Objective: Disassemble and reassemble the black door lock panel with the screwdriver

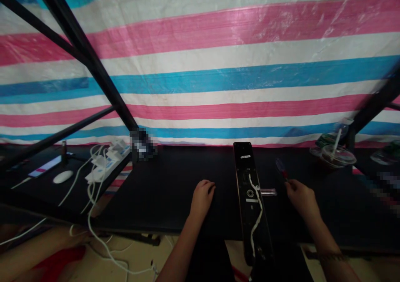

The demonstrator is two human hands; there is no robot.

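Observation:
A long black door-lock panel (250, 190) lies lengthwise on the black table (165, 190), with a white cable (258, 207) running down its face and a metal latch (268, 192) sticking out of its right side. My left hand (203, 196) rests on the table to the left of the panel, fingers curled in a loose fist. To the right of the panel, my right hand (300, 196) is closed on a small screwdriver (281, 168) with a red and translucent handle, its handle pointing up and away.
A striped pink, blue and white tarp (218, 65) hangs behind the table. Black frame bars (93, 65) cross at the left. A white power strip with cables (103, 161) and a white mouse (62, 176) lie at the left. A lidded plastic cup with a straw (337, 154) stands at the right.

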